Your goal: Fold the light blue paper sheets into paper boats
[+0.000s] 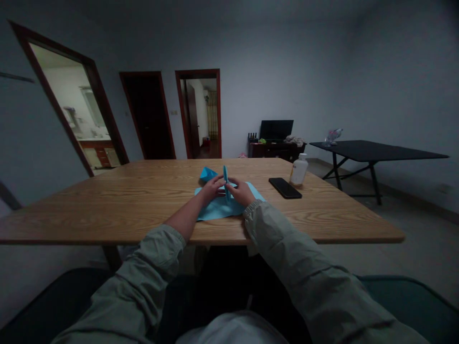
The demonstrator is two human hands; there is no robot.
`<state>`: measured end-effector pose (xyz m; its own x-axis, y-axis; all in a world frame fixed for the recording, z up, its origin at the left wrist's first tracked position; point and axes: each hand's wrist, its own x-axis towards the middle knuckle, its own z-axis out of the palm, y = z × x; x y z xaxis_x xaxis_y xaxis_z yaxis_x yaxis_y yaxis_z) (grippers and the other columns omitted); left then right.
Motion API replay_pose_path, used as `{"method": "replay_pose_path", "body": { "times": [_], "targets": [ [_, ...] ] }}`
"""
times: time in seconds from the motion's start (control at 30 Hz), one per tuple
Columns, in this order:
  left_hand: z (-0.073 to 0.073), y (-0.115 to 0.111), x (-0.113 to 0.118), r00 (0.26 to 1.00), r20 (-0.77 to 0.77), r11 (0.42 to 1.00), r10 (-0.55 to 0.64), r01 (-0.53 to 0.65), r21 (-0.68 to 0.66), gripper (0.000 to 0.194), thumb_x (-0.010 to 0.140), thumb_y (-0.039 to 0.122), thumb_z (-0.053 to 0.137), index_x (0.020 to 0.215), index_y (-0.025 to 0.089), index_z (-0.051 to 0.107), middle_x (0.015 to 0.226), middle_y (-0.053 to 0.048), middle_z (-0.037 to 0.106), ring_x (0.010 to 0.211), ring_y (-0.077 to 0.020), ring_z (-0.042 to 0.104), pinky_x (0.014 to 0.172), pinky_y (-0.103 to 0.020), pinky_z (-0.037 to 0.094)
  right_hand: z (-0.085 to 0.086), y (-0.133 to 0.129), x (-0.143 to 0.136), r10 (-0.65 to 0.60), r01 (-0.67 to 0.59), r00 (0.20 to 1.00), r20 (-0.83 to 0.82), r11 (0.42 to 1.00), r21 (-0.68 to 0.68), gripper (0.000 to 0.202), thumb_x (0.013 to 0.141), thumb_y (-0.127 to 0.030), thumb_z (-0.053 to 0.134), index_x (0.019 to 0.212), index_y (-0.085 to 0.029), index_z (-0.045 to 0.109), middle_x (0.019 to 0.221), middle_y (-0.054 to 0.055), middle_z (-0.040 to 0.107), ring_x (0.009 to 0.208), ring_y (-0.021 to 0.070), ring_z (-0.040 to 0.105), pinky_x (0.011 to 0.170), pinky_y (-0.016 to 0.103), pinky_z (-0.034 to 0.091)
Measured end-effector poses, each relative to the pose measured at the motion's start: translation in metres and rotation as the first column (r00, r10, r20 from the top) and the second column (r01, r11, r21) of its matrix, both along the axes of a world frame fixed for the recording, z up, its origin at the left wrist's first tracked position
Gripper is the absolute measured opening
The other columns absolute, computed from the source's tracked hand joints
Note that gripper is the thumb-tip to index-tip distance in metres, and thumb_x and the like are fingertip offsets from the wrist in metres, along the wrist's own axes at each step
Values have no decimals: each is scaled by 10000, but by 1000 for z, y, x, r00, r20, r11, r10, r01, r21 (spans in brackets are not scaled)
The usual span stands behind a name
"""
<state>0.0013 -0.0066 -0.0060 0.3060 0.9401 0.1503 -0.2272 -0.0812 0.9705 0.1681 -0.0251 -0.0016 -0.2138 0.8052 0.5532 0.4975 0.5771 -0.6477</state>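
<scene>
Left hand (213, 188) and right hand (241, 192) close on a thin, flat light-blue piece (225, 174), long axis upright between them, over a broad light-blue sheet (218, 211).

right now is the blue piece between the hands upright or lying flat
Upright: the blue piece is edge-on between the left hand and right hand, its top above both.

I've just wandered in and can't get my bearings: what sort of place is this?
Probably a home's living room: a black screen stands on a low dark cabinet, and the left doorway shows what looks like a washroom counter.
</scene>
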Motion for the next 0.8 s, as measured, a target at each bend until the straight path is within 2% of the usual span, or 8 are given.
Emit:
{"method": "replay_pose_path", "body": {
  "times": [0.1,0.23,0.37,0.47,0.63,0.8],
  "targets": [
    [1,-1,0,999,-32,1000,14,-14,13,586,738,317,708,1282,235,505,1003,-57,656,726,-154,655,664,-282,520,-6,9,0,88,-92,986,-142,995,-29,394,853,-345,598,1210,-179,585,1205,100,657,1064,204,633,840,319,530],
    [0,1,-2,994,-96,996,59,-53,66,595,721,364,723,1261,229,516,1007,-63,652,800,-169,648,685,-283,500,-11,17,0,139,-161,961,-241,984,-74,498,821,-358,644,1266,-182,509,1243,125,623,932,173,659,784,313,542],
    [0,1,-5,985,-143,990,94,-78,113,611,664,406,771,1205,240,539,1086,-70,637,924,-194,630,682,-262,474,-10,17,0,111,-131,968,-224,989,-76,589,774,-347,682,1295,-149,492,1198,136,620,833,148,639,754,294,530],
    [3,0,-5,990,-122,992,77,-64,109,633,612,411,811,1151,236,528,1083,-60,621,885,-180,627,645,-248,470,-9,16,0,102,-116,975,-199,991,-64,589,760,-359,681,1284,-150,513,1132,105,631,795,132,616,737,275,517],
    [5,-2,-4,976,-122,976,180,-161,149,621,525,443,854,977,206,499,873,-1,601,706,-131,599,593,-234,466,-10,18,1,31,-31,989,-144,1000,8,538,737,-407,677,1197,-148,575,1074,85,638,818,154,602,745,294,504],
    [2,4,-3,948,-140,929,286,-238,283,552,494,449,844,841,182,507,741,27,580,624,-108,542,577,-224,437,-11,19,3,-99,107,991,-95,990,87,499,708,-436,701,1101,-149,593,991,71,653,896,192,603,830,327,477]
  ]
}}
